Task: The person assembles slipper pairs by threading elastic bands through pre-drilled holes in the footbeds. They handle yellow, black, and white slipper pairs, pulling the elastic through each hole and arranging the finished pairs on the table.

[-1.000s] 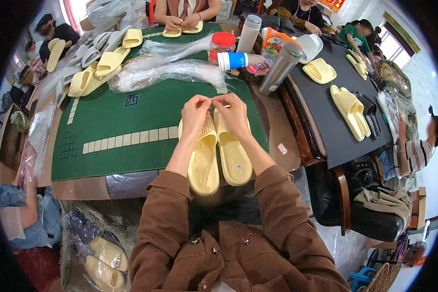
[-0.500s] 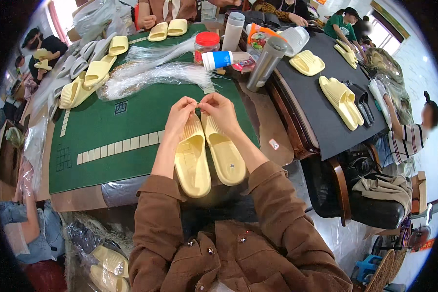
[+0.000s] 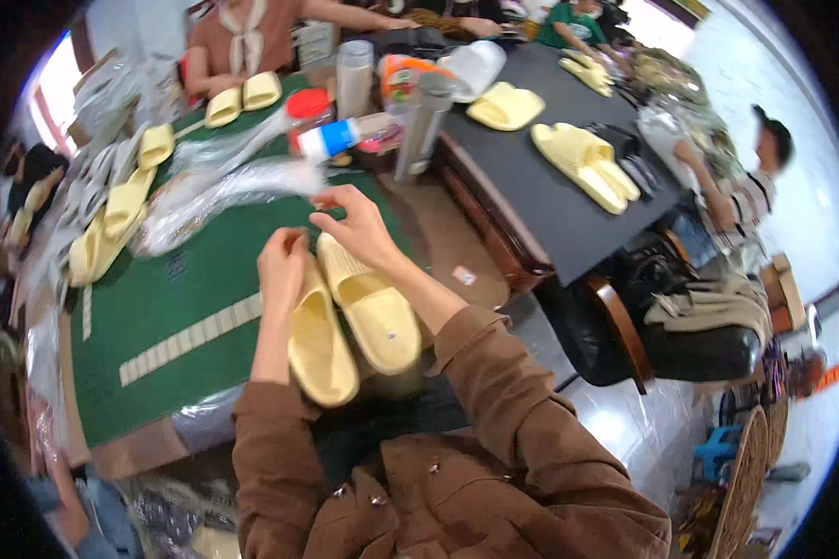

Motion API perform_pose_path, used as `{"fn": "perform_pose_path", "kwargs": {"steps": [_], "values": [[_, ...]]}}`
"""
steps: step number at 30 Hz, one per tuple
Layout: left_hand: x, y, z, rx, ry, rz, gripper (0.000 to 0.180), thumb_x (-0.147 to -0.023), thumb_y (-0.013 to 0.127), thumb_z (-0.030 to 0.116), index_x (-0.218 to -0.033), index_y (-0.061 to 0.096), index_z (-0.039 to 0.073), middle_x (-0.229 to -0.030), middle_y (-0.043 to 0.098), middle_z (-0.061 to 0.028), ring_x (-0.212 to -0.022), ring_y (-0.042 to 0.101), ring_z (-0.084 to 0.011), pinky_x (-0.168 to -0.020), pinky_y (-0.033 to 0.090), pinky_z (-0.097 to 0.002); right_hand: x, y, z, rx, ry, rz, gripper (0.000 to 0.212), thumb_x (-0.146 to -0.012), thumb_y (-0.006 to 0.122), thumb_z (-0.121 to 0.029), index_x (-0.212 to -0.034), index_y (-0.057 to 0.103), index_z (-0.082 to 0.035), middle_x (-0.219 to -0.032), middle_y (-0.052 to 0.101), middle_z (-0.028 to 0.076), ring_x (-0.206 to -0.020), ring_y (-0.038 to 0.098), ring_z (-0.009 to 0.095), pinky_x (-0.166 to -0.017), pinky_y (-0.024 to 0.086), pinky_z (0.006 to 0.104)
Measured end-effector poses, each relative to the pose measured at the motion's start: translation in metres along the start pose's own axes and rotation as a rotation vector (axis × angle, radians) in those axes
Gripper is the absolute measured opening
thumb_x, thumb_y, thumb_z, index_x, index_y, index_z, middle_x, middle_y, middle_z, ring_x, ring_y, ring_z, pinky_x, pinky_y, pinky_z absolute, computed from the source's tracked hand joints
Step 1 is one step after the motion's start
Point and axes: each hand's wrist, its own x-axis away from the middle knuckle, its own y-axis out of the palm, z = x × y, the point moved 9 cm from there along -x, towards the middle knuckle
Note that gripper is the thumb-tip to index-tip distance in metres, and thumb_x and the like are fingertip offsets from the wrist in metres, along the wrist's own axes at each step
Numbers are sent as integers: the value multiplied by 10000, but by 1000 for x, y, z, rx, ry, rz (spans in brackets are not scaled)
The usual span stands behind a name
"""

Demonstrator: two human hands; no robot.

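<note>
A pair of pale yellow slippers stands at the near table edge, toes away from me: the left slipper (image 3: pixel 322 359) and the right slipper (image 3: pixel 378 312). My left hand (image 3: pixel 282 270) is beside the left slipper's toe, its fingers curled and pressed together. Whatever they pinch, if anything, is too small to make out. Above the right slipper's toe, my right hand (image 3: pixel 356 226) is raised, thumb and forefinger apart. Just beyond my hands, a bundle of clear plastic strands (image 3: pixel 224 200) lies on the green table mat (image 3: pixel 214 279).
A row of pale tiles (image 3: pixel 191 340) runs across the mat. Farther back are a red-lidded jar (image 3: pixel 308 112), a blue-and-white cup (image 3: pixel 331 140) and a steel flask (image 3: pixel 424 130). More yellow slippers (image 3: pixel 107 247) sit at the left. A dark table (image 3: pixel 578 224) and black chair (image 3: pixel 690 349) stand right.
My hands, together at the toes before, have separated; the right is now higher. The view has swung, so the slippers appear farther left and tilted. The person across the table shows more.
</note>
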Motion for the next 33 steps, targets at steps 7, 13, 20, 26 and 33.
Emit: {"fn": "perform_pose_path", "kwargs": {"steps": [7, 13, 20, 26, 33], "values": [[48, 11, 60, -349, 397, -94, 337, -869, 605, 132, -1191, 570, 38, -1185, 565, -129, -1074, 549, -303, -919, 424, -419, 13, -247, -9, 421, 20, 535, 125, -859, 592, -25, -951, 676, -25, -871, 632, 107, -816, 596, 186, -731, 480, 300], [128, 31, 93, -712, 365, -183, 617, -816, 644, 199, -1387, 423, 124, -1478, 287, -149, -1408, 159, -364, -1096, 36, -636, 68, -454, 100, 801, 360, 774, 228, -825, 557, -57, -1012, 687, -71, -981, 613, 161, -928, 577, 312, -863, 451, 389], [135, 39, 80, -794, 353, -156, 574, -782, 616, 118, -1342, 491, 158, -1514, 229, -156, -1433, 106, -366, -1093, -32, -651, 11, -456, 151, 974, 540, 237, 293, -810, 551, -186, -1058, 702, -150, -1204, 592, 198, -1156, 537, 346, -1041, 356, 403], [122, 14, 55, -784, 284, -173, 435, -719, 571, 33, -1153, 569, 23, -1501, 278, -105, -1441, 140, -303, -1108, -35, -635, -8, -421, 155, 957, 499, 24, 312, -793, 569, -223, -1040, 682, -70, -1002, 617, 237, -928, 623, 384, -796, 487, 410], [100, -159, -46, -1141, 147, 100, 538, -719, 545, 48, -1256, 515, 30, -1514, 270, -59, -1448, 134, -270, -1124, 25, -628, 30, -307, 41, 959, 346, -89, 232, -822, 587, -156, -1001, 664, -31, -914, 593, 194, -894, 608, 335, -795, 465, 420]]}}
